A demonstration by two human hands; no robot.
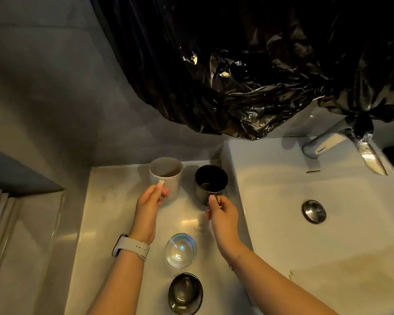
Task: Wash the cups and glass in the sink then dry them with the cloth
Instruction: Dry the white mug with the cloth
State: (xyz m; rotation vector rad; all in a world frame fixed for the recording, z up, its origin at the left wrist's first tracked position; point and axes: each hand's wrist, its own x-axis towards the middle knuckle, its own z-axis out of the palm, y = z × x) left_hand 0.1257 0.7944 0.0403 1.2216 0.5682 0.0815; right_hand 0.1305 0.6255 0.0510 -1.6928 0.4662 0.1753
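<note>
White mug (pixel 166 176) handle pinched by left hand (pixel 148 210) — right hand (pixel 223 214) grips black mug (pixel 210 183).

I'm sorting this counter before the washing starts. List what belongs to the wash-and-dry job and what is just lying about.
Belongs to the job:
white mug, handle held by the left hand
black mug, handle held by the right hand
clear glass
dark glass cup
sink
tap

Just lying about:
black plastic sheet
wristwatch

No cloth is in view.
</note>
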